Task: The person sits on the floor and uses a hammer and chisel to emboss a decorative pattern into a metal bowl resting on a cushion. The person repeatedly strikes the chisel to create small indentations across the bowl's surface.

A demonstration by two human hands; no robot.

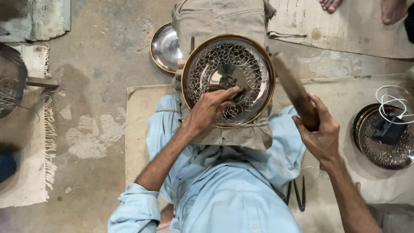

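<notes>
A round metal plate with a brass rim and punched floral patterns rests tilted on a cloth-covered block in my lap. My left hand lies on the plate's lower part, fingers closed around a small dark chisel whose tip touches the metal. My right hand is raised to the right of the plate, gripping a wooden mallet that points up and left, its head near the plate's rim.
A plain shiny plate lies behind on the concrete floor. At the right, stacked engraved plates carry a dark adapter with a white cable. Dark tongs lie on the mat. Another person's bare feet show top right.
</notes>
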